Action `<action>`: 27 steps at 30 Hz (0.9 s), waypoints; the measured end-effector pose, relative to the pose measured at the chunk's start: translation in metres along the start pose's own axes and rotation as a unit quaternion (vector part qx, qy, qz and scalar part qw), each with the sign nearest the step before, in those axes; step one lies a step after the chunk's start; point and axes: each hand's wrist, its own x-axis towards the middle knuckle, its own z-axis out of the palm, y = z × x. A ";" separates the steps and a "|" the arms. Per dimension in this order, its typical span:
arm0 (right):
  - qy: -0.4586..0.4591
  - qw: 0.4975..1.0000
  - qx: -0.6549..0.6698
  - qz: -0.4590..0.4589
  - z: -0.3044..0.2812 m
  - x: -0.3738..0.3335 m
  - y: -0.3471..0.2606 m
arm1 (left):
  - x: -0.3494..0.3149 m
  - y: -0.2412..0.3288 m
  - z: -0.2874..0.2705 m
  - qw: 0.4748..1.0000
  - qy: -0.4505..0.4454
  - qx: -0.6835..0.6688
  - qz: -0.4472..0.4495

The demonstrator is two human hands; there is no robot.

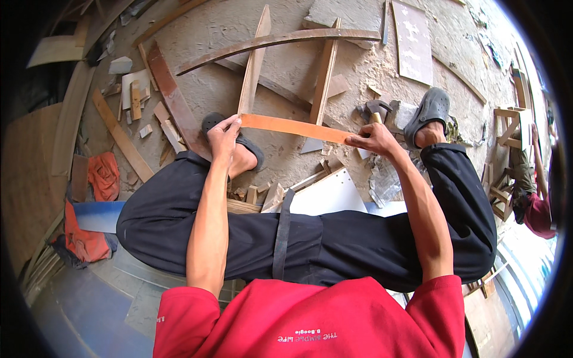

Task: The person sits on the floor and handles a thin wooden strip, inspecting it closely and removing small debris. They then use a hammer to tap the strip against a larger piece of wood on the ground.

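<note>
A flat orange strip [295, 127], which looks like thin wood, is stretched level between my two hands above the floor. My left hand [224, 136] pinches its left end. The right end is pinched by my right hand [376, 141], thumb and fingers closed on it. Just beyond my right hand is a claw hammer [375, 108], its handle partly hidden by that hand. Behind the strip lie two upright-running wooden slats, the left slat [255, 62] and the right slat [326, 71], with a long curved dark slat [277, 42] across them.
Wood offcuts [136, 98] and a reddish-brown board [174, 95] lie on the left. A white panel [329, 194] is close to my legs. Orange cloth [103, 177] lies far left. A pale board [413, 42] is at the back right. Another person [537, 215] is at the right edge.
</note>
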 end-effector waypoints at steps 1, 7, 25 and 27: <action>-0.003 1.000 0.000 0.003 0.000 -0.001 0.000 | 0.000 0.000 0.000 1.000 0.000 0.002 0.002; 0.006 1.000 -0.003 0.002 0.005 0.001 0.006 | 0.001 -0.002 0.004 0.999 0.022 -0.011 0.035; 0.033 0.999 0.015 -0.013 0.011 -0.005 0.007 | 0.001 0.009 -0.004 0.999 -0.031 0.002 -0.037; 0.036 0.999 0.020 -0.015 0.013 -0.008 0.007 | 0.000 0.011 -0.004 0.998 -0.030 -0.008 -0.048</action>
